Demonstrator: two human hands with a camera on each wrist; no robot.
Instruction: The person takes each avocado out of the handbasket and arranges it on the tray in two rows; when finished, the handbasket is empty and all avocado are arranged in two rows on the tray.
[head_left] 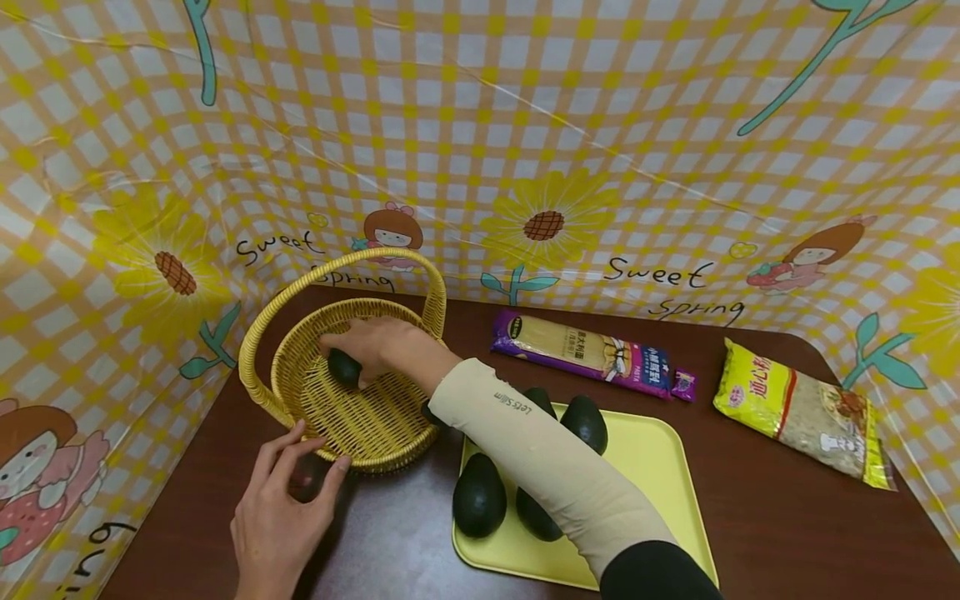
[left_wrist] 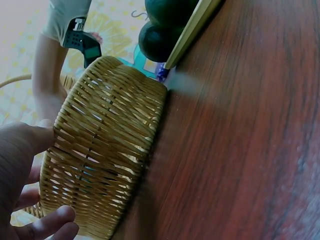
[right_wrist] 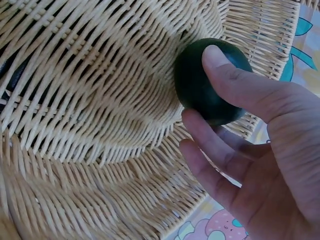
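A yellow wicker basket (head_left: pixel 401 457) with a tall arched handle stands at the left of the table. Inside it, my right hand (head_left: pixel 386 343) grips a dark green avocado (head_left: pixel 344 369) low over the woven bottom. Thumb and fingertips hold the avocado (right_wrist: pixel 192 82) from its sides in the right wrist view. My left hand (head_left: pixel 277 504) holds the basket's near rim loosely; the left wrist view shows its thumb against the wicker wall (left_wrist: pixel 102 145) and some fingers behind the rim. Several more avocados (head_left: pixel 480 496) lie on a pale yellow tray (head_left: pixel 656 479), partly hidden by my right sleeve.
Behind the tray lies a purple pasta packet (head_left: pixel 577 348), with a small purple sachet (head_left: pixel 683 385) at its end. Farther right is a yellow, partly clear food bag (head_left: pixel 806 412). A checked, flowered cloth (head_left: pixel 480 150) closes off the back and sides of the brown table (head_left: pixel 780 533).
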